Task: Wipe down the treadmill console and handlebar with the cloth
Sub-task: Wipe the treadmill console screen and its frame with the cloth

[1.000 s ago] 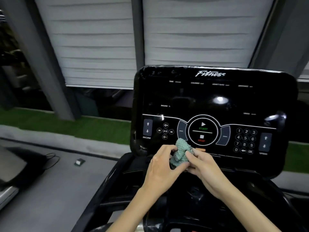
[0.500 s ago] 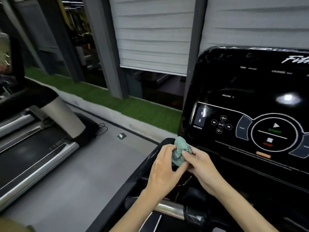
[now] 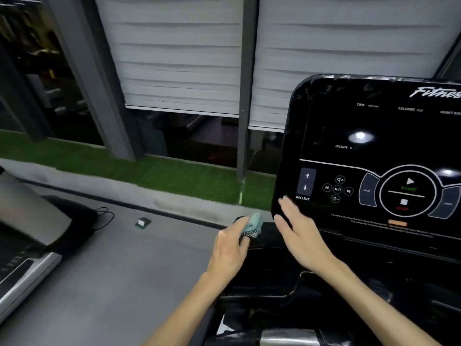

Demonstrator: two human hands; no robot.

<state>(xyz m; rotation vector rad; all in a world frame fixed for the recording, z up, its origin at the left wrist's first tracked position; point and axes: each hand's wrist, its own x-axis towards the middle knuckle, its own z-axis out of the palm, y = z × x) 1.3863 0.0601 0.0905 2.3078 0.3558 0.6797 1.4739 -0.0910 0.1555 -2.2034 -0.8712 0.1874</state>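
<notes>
Gripping the cloth (image 3: pixel 253 224) alone now, the left hand (image 3: pixel 229 248) has parted from the right hand (image 3: pixel 299 236), spread near the console (image 3: pixel 374 146).

The left hand (image 3: pixel 229 248) grips a bunched green cloth (image 3: pixel 252 225) in its fingertips, just left of the lower left corner of the black console (image 3: pixel 374 136). The right hand (image 3: pixel 300 236) is spread flat with straight fingers across that same corner, beside the INCLINE buttons (image 3: pixel 306 182); whether it touches the panel is unclear. To the left, a small box (image 3: pixel 142 223) and a cable (image 3: pixel 106 217) lie on the grey floor (image 3: pixel 124 270) near another treadmill (image 3: pixel 27 245).
</notes>
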